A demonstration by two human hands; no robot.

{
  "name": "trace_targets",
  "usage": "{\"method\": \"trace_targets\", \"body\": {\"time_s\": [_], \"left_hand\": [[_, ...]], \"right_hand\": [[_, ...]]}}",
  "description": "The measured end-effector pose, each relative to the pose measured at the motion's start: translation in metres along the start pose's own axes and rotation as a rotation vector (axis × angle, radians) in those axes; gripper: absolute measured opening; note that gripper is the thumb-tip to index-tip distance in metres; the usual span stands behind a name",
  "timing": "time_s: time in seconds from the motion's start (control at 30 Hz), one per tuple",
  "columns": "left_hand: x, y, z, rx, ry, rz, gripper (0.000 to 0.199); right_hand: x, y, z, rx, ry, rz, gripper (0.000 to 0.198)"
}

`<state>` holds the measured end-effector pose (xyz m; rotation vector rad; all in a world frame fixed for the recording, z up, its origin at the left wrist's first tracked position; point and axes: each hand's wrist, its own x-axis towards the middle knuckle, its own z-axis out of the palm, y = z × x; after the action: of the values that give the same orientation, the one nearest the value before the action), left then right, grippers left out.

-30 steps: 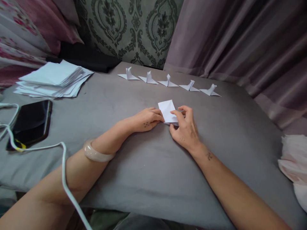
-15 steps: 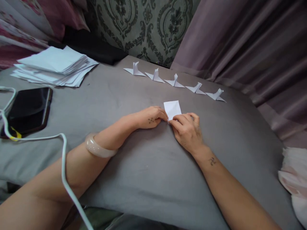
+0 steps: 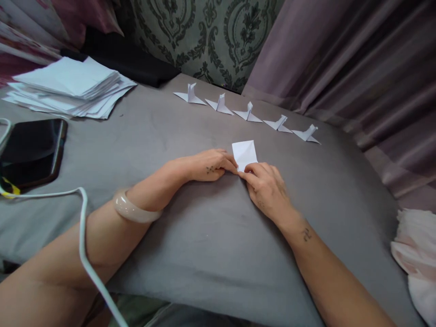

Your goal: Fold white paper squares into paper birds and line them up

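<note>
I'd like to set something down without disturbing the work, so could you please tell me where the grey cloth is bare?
Bare grey cloth shows between the forearms and from the right hand to the pale fabric. It is crowded at left (paper stack, phone, cable), along the back (five paper figures) and around the white paper.

I have two hands (image 3: 213, 164) (image 3: 267, 187), one bangle (image 3: 132, 210), one phone (image 3: 34, 150) and one cord (image 3: 82, 222). I count five paper shapes (image 3: 247, 115), one paper square (image 3: 244, 152), one paper pile (image 3: 68, 78).
</note>
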<state>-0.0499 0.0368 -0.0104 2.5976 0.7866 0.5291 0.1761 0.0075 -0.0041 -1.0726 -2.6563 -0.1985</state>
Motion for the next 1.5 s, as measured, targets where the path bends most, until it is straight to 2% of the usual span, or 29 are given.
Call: {"method": "trace_targets", "body": {"time_s": [0.13, 0.23, 0.37, 0.47, 0.6, 0.67, 0.9, 1.1, 1.23, 1.33, 1.5], "left_hand": [[0.000, 0.001, -0.001, 0.025, 0.010, 0.008, 0.056], [0.002, 0.004, 0.001, 0.062, 0.014, 0.005, 0.052], [0.005, 0.013, 0.005, 0.108, 0.068, 0.013, 0.034], [0.010, 0.020, 0.010, 0.138, 0.100, 0.007, 0.020], [0.019, 0.023, 0.016, 0.199, 0.082, -0.039, 0.023], [0.022, 0.023, 0.017, 0.245, 0.089, -0.041, 0.027], [0.025, 0.025, 0.019, 0.342, 0.097, -0.056, 0.028], [0.027, 0.028, 0.020, 0.381, 0.087, -0.081, 0.030], [0.027, 0.030, 0.021, 0.404, 0.078, -0.111, 0.033], [0.027, 0.031, 0.021, 0.418, 0.089, -0.097, 0.034], [0.027, 0.032, 0.021, 0.459, 0.084, -0.079, 0.036]], "right_hand": [[-0.005, 0.006, 0.000, 0.135, 0.018, 0.091, 0.026], [-0.010, 0.010, -0.003, 0.141, 0.060, 0.155, 0.023], [-0.019, 0.017, -0.010, 0.149, 0.056, 0.194, 0.026], [-0.031, 0.025, -0.012, 0.219, 0.072, 0.288, 0.035], [-0.042, 0.030, -0.006, 0.437, 0.106, 0.448, 0.037], [-0.042, 0.028, -0.002, 0.548, 0.118, 0.485, 0.034], [-0.033, 0.023, 0.004, 0.661, 0.217, 0.509, 0.021], [-0.031, 0.027, 0.003, 0.812, 0.173, 0.633, 0.022], [-0.031, 0.031, 0.003, 0.934, 0.184, 0.662, 0.022], [-0.031, 0.031, 0.002, 0.922, 0.149, 0.656, 0.021], [-0.032, 0.032, 0.005, 0.897, 0.129, 0.568, 0.017]]}}
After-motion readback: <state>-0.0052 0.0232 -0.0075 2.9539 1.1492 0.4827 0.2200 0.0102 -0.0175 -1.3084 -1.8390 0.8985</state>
